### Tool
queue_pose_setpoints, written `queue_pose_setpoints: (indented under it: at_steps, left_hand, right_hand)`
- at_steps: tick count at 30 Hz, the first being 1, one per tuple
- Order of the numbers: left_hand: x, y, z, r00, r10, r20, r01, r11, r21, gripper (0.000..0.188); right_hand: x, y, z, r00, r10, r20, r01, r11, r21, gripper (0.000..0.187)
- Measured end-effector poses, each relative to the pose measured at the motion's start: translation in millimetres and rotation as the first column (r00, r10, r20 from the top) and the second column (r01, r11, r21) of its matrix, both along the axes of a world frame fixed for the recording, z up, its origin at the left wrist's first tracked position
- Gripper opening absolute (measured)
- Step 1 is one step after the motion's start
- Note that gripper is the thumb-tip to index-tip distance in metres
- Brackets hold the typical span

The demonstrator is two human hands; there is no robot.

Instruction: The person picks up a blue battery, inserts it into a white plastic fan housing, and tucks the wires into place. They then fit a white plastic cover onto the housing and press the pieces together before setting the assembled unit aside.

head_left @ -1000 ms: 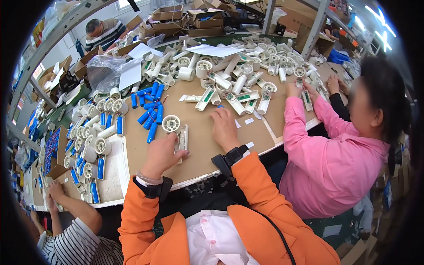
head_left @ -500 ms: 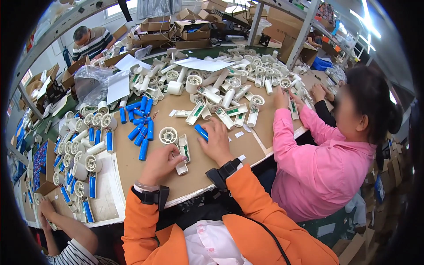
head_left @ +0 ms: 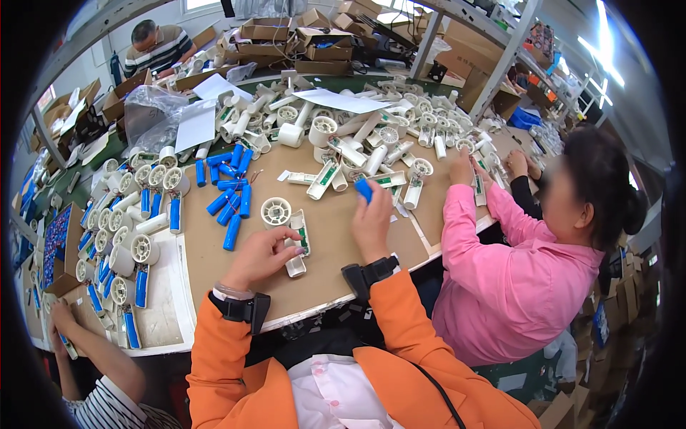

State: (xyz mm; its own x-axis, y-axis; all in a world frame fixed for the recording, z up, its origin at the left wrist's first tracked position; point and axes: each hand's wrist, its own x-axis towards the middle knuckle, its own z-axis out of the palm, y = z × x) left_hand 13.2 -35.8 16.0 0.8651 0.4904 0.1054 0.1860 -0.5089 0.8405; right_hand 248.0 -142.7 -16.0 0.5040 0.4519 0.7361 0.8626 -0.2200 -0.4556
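Left hand (head_left: 259,256) resting on the tabletop (head_left: 343,243), fingers curled loosely onto a white handle shell (head_left: 296,242) with a green board inside, grip half closed on it. Just left of that shell, a round white fan head (head_left: 276,211). Right hand (head_left: 373,220) raised right of the shell, fingers pinched shut on a blue cell (head_left: 364,189). More blue cells (head_left: 230,193) scattered left of the fan head. Beyond the shell, a heap of white parts (head_left: 357,143), white paper sheets (head_left: 341,100), a clear plastic bag (head_left: 150,114), brown cartons (head_left: 314,43) at the far edge
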Motion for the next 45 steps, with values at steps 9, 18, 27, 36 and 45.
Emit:
queue_pose_setpoints:
  at_steps: [9, 18, 27, 36, 45]
  left_hand:
    - [1.0, -3.2, 2.5, 0.968, 0.064, 0.244, 0.031, 0.93, -0.366, 0.02]
    - [11.9, 1.5, 20.1, 0.948, 0.011, 0.318, 0.204, 0.746, -0.634, 0.035]
    - [14.2, -5.1, 11.9, 0.844, 0.202, 0.497, 0.321, 0.552, -0.77, 0.039]
    - [16.1, 4.3, -5.0, 0.851, 0.204, 0.485, 0.263, 0.633, -0.728, 0.042]
    - [13.5, -2.2, 17.2, 0.853, 0.244, 0.461, 0.27, 0.551, -0.79, 0.041]
  right_hand:
    - [-20.0, -10.2, 25.7, 0.928, 0.297, -0.227, -0.288, 0.955, 0.07, 0.036]
    - [-61.2, -11.8, 76.7, 0.696, 0.71, 0.103, -0.68, 0.699, -0.222, 0.047]
    - [-69.5, -4.2, 55.5, 0.788, 0.539, -0.298, -0.558, 0.83, 0.026, 0.052]
    - [-96.0, -6.1, 54.3, 0.847, 0.531, 0.021, -0.526, 0.844, -0.111, 0.044]
    - [-92.2, -15.0, 48.8, 0.78, 0.566, -0.269, -0.595, 0.803, -0.035, 0.037]
